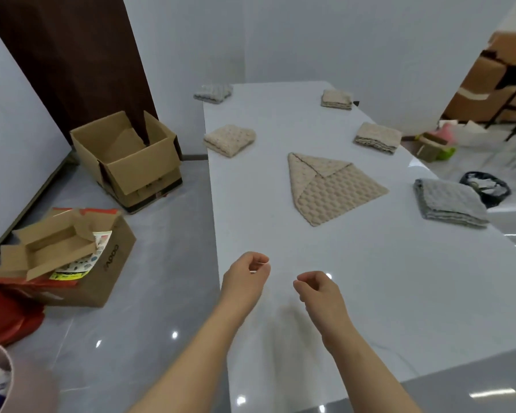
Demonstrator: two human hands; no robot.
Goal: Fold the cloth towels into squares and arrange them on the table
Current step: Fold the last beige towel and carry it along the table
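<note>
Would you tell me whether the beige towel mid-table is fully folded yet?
Only partly folded: the beige waffle-textured cloth towel lies flat with two corners turned in, not yet a square.

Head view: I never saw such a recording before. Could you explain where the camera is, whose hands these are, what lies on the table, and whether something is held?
No machine here: a person wears the camera on the head, so it looks down at their own left hand and right hand. Both hang loosely curled above the white table and hold nothing. In the middle lies a half-folded beige towel. Around it lie three beige folded towels and two grey folded towels.
</note>
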